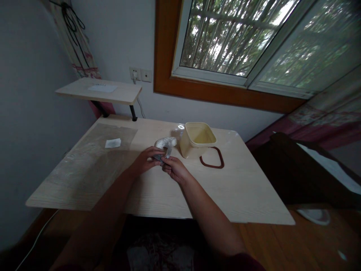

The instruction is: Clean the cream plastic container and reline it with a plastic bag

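A whitish, crumpled plastic bag (166,142) arches above the desk, its lower end between my two hands. My left hand (146,159) is closed on the bag from the left, thumb and fingers bent round it. From the right, my right hand (175,169) pinches the bag's lower end, its fingers curled. The fingertips of both hands almost meet. Just right of the bag stands a pale yellow, square plastic bin (187,145) with an open top. A reddish-brown rim-like loop (221,162) lies on the desk against the bin's right side.
The light wooden desk (239,188) carries a clear plastic sheet (93,158) on its left, with a small white paper (113,143) on it. A raised shelf (81,87) stands at the back left. Behind are a wall socket (135,73) and a window (225,41).
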Demonstrator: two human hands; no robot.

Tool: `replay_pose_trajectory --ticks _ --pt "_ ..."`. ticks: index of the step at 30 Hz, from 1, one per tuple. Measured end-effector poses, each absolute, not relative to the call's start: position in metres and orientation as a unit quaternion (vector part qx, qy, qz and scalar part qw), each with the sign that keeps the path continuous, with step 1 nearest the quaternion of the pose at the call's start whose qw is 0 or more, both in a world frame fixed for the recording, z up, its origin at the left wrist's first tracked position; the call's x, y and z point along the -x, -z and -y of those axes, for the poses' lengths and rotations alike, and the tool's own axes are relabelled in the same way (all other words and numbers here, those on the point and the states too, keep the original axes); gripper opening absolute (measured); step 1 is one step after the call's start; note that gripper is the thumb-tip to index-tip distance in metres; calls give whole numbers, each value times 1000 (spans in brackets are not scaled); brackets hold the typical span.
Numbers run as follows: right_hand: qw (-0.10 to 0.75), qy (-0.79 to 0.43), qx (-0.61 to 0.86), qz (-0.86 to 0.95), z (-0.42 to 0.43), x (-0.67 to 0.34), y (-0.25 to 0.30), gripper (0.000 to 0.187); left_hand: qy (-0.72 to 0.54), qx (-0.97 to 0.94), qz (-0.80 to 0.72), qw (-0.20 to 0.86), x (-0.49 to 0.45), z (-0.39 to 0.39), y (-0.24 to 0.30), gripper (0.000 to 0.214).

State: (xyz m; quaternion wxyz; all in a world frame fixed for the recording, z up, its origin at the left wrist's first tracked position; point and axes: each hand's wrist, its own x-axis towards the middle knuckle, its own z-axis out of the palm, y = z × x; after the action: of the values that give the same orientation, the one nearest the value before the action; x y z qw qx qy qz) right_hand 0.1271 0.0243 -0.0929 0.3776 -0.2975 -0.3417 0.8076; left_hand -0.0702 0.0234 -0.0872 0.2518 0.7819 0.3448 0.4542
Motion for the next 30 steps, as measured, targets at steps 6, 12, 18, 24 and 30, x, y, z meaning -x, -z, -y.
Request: replay_pose_trajectory --ticks 6,12,18,24,30 --pt "384 -803 298 343 -24 -127 95 31 -413 -778 -410 236 70 -20 88 14" --pt "391 -802 299 339 -24 -126 93 32 -410 -758 -442 249 72 -20 85 10" --pt "400 -794 301 345 -24 -126 95 31 -429 -739 -451 258 69 -19 83 9" --pt "404 -782 304 364 -24 -127 97 31 -442 -728 -460 251 68 -20 82 7" --pt "443 -734 339 388 -23 -121 99 30 -463 -710 -463 259 68 -21 82 10"
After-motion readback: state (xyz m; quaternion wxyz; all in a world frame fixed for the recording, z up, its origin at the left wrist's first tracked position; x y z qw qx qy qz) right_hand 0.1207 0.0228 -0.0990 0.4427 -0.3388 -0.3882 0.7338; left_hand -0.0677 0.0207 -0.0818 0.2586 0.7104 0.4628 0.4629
